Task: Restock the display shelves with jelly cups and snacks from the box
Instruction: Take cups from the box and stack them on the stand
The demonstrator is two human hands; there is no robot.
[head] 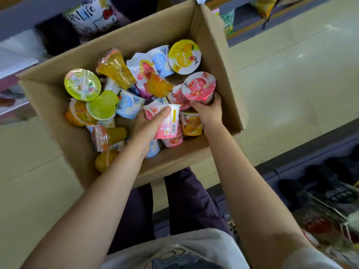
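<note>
The box [217, 61] is an open cardboard carton standing on the tiled floor [291, 90], directly in front of the person's legs. Both hands are inside it, at its near right corner.

Left hand [149, 125]: the grip is closed around a pink cup [169, 121]. The cup lies tilted on its side, white base pointing away from the person, barcode label facing up. Fingers wrap its far side; the thumb lies along the top.

Right hand [208, 109]: the grip is closed around the body of a second pink cup [199, 86]. This cup is tilted so that its pink foil lid faces the camera. Fingers curl round the wall below the lid.

Box contents: a loose, unsorted pile of jelly cups. Identified items:
- yellow-lid cup [184, 56], against the far right wall, lid up;
- green-lid cup [82, 84], at the left side;
- orange cup [191, 124], between the two hands, touching the near wall;
- blue cups [128, 103], near the centre, on their sides.

Several further cups lie partly buried; their labels are too blurred to read.

Surroundings: a shelf [23, 18] runs above the far left of the box, with a white snack bag [93, 14] beneath it. Packaged goods at lower right are blurred.
</note>
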